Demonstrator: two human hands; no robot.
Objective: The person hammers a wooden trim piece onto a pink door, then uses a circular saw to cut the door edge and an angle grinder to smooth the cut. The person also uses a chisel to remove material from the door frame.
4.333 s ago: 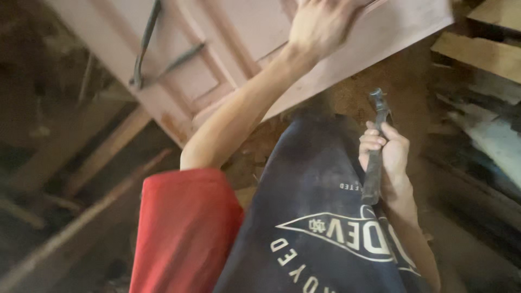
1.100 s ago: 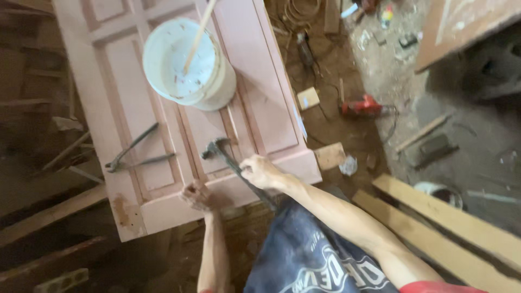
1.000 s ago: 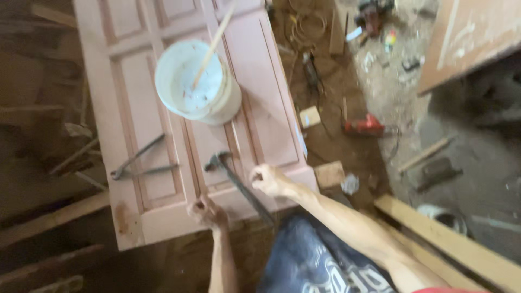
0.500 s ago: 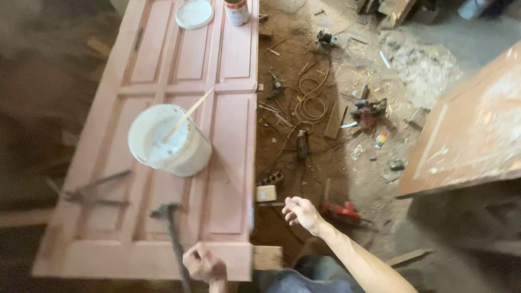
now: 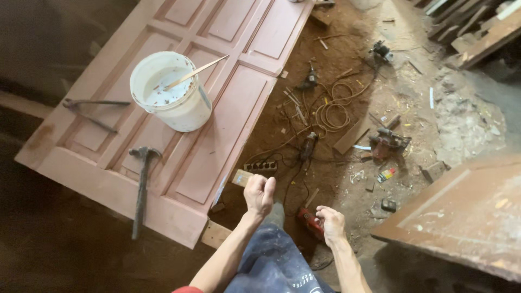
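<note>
Head view: hammer released, both hands empty.

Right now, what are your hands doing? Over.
Left hand loosely curled, empty. Right hand empty, above red power tool. Hammer lies on pink door.

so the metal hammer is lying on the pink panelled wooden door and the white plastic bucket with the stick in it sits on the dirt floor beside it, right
Not quite. The metal hammer does lie on the pink panelled wooden door, but the white plastic bucket with the stick in it stands on that door too, not on the dirt floor. The head view shows it on the panels, beyond the hammer.
</note>
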